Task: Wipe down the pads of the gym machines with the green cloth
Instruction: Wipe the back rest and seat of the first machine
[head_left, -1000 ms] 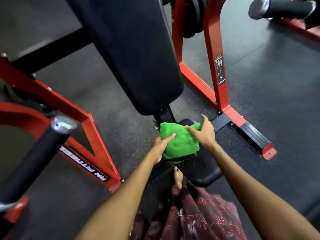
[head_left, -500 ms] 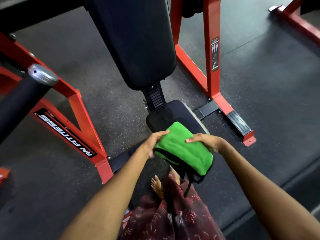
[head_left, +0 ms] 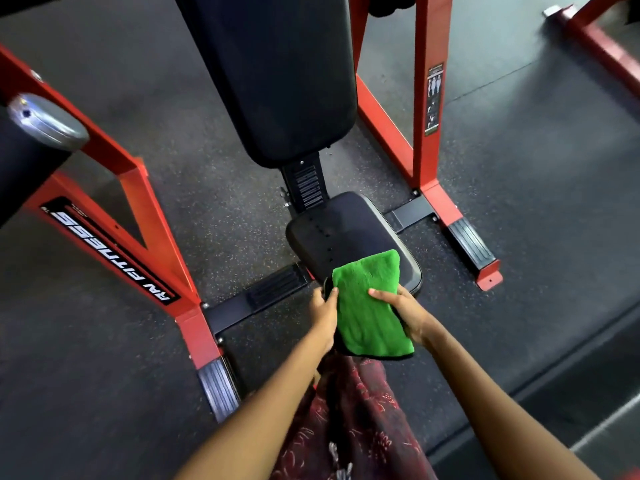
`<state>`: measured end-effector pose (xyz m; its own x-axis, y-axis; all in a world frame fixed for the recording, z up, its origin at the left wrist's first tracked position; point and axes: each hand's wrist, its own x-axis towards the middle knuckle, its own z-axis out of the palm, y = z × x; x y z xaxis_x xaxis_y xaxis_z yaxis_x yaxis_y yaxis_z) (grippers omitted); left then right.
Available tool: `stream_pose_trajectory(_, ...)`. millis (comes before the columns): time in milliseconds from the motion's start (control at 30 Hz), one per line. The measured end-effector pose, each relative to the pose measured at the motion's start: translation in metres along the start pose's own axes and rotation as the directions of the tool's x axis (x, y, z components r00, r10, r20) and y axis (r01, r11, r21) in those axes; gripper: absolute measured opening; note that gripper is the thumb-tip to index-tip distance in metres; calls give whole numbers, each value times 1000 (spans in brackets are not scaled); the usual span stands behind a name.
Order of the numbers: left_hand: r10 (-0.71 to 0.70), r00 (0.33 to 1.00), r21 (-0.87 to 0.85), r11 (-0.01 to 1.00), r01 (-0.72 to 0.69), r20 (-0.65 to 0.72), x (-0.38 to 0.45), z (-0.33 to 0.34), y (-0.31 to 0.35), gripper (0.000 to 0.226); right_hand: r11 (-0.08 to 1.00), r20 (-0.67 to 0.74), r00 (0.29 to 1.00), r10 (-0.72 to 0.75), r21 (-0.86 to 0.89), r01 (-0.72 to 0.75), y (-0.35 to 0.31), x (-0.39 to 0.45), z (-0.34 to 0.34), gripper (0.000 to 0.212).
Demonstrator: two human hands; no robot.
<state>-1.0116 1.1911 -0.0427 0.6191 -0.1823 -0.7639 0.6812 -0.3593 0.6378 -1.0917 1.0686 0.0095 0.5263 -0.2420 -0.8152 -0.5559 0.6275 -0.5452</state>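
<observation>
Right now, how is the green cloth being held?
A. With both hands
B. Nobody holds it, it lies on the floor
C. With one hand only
A: the left hand grips one side of the green cloth and the right hand grips the other, above the seat pad.

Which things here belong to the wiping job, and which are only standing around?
Belongs to the job:
- folded green microfibre cloth, held by left hand and right hand
- black padded seat
- long black padded backrest

Just standing about:
- red steel machine frame
- black roller with silver end cap
- dark speckled rubber floor
</observation>
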Motion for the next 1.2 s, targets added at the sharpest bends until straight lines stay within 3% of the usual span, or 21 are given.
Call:
stream_pose_trajectory(133, 16, 989, 102, 995, 0, -148, 1, 10, -4, 31, 998, -38, 997, -61, -14, 60, -1, -1, 11, 24)
stream_pose_trajectory(233, 36, 979, 154, 988, -4, -202, 7, 15, -6, 35, 990, -111, 985, -132, -67, 125, 1, 3, 16, 22)
stream_pose_trajectory(433, 74, 980, 247, 969, -27, -184, 17, 1, -2, 48, 979, -227, 956, -184, -129, 158, 1, 3, 10, 21)
stream_pose_trajectory(500, 24, 979, 198, 980, 16, -200, 26, -8, -11, 44, 941, -298, 910, -290, -263, 214, -5, 3, 8, 26)
stream_pose_trajectory(567, -54, 986, 160, 984, 80, -160, 33, -15, -21, 33, 754, -349, 790, -505, -624, 206, -13, 5, 4, 34)
stream_pose_trajectory(633, -41, 993, 276, 958, 71, -111, 34, -23, -26, 24, 360, -247, 693, -677, -933, 20, -21, 5, 7, 47)
stream_pose_trajectory(667, -18, 996, 348, 936, 48, -90, 33, -26, -29, 21, 174, -158, 685, -711, -984, -47, -22, 8, 10, 52)
stream_pose_trajectory(733, 7, 1000, 447, 894, 7, -30, 31, -26, -32, 24, -72, -18, 764, -645, -994, -84, -15, 18, 17, 59)
stream_pose_trajectory(800, -2, 999, 502, 865, -21, 45, 31, -21, -36, 38, -230, 42, 890, -454, -971, -72, 5, 38, 19, 61)
stream_pose_trajectory(867, -5, 990, 557, 827, -75, 140, 30, -15, -36, 59, -290, 11, 962, -274, -954, -71, 29, 54, 18, 71)
stream_pose_trajectory(933, -6, 977, 598, 792, -124, 211, 31, -11, -33, 70, -314, 11, 951, -309, -945, -92, 41, 62, 15, 80)
stream_pose_trajectory(1033, 59, 966, 618, 758, -208, 253, 34, -13, -34, 70, -464, 197, 883, -427, -885, -26, 42, 67, 8, 80)
stream_pose_trajectory(1100, 97, 953, 641, 720, -266, 287, 37, -16, -38, 66, -544, 296, 870, -395, -838, 39, 39, 73, 1, 75)
stream_pose_trajectory(1200, 145, 931, 660, 669, -342, 335, 40, -21, -43, 63, -507, 296, 899, -322, -856, 101, 36, 81, -3, 78)
